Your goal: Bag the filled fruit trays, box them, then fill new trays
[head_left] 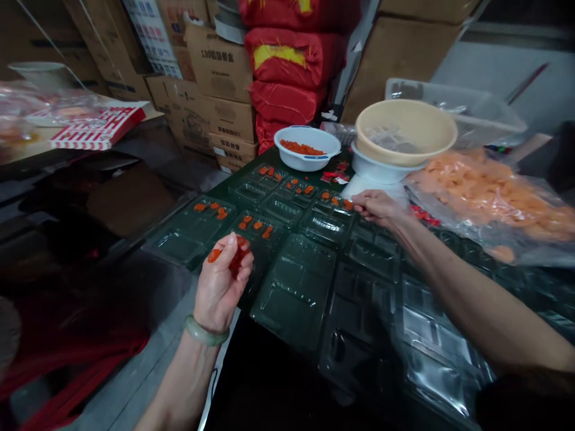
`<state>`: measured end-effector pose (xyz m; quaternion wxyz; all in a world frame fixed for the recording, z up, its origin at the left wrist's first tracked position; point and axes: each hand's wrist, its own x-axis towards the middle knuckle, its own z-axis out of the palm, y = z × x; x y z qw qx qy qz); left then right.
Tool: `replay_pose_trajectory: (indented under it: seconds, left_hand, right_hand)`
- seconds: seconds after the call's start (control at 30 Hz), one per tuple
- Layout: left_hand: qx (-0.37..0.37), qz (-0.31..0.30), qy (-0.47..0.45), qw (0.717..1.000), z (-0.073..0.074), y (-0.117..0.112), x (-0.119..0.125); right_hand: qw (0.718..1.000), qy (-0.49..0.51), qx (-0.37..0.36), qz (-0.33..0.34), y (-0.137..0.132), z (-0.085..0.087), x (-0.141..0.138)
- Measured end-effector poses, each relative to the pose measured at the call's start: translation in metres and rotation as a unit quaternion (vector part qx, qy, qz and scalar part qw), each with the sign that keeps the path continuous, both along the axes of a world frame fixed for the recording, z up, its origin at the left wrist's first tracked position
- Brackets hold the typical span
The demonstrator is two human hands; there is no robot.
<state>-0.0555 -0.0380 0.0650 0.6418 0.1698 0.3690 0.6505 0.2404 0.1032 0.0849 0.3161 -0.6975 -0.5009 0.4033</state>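
Observation:
My left hand [224,275], with a green bangle [205,332] at its wrist, is closed around several small orange-red pieces; one piece [214,255] sticks out by the thumb. Farther right, my right hand [375,205] pinches at an orange piece [347,205] at the edge of a clear plastic tray [327,224]. Clear compartment trays stand in rows on the dark green table. Small orange pieces [257,225] lie in the far compartments of several trays. The larger near compartments of these trays hold nothing visible. What the pieces are, I cannot tell.
A white basin [308,157] of orange pieces stands at the far edge. Beside it, a cream basin [406,131] sits on a white one. A plastic bag [507,197] of paler orange pieces lies right. Cardboard boxes [220,66] and red bundles [291,66] rise behind.

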Motion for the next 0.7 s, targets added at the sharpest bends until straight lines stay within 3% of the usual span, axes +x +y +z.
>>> replay_pose_trajectory:
  seconds: [0.17, 0.27, 0.37, 0.5, 0.57, 0.7]
  left_hand:
    - [-0.003, 0.016, 0.031, 0.999, -0.011, -0.019, -0.015]
    - [-0.009, 0.024, 0.036, 0.999, -0.015, -0.024, -0.016]
    - [-0.014, 0.030, 0.034, 0.999, -0.017, -0.028, -0.016]
    - [-0.012, 0.035, 0.033, 0.999, -0.017, -0.035, -0.020]
    - [-0.021, 0.043, 0.039, 0.998, -0.017, -0.039, -0.024]
    - [-0.042, 0.046, 0.050, 0.997, -0.023, -0.040, -0.029]
  right_hand:
    - [0.975, -0.056, 0.049, 0.208, -0.051, -0.004, -0.064]
    - [0.955, -0.148, 0.070, 0.247, -0.065, -0.017, -0.098]
    - [0.968, -0.163, 0.070, 0.175, -0.062, -0.025, -0.106]
    - [0.995, -0.086, 0.026, 0.045, -0.043, -0.017, -0.072]
    - [0.987, -0.159, 0.028, 0.000, -0.030, -0.009, -0.043]
    - [0.937, -0.344, 0.050, -0.041, 0.003, -0.001, 0.003]
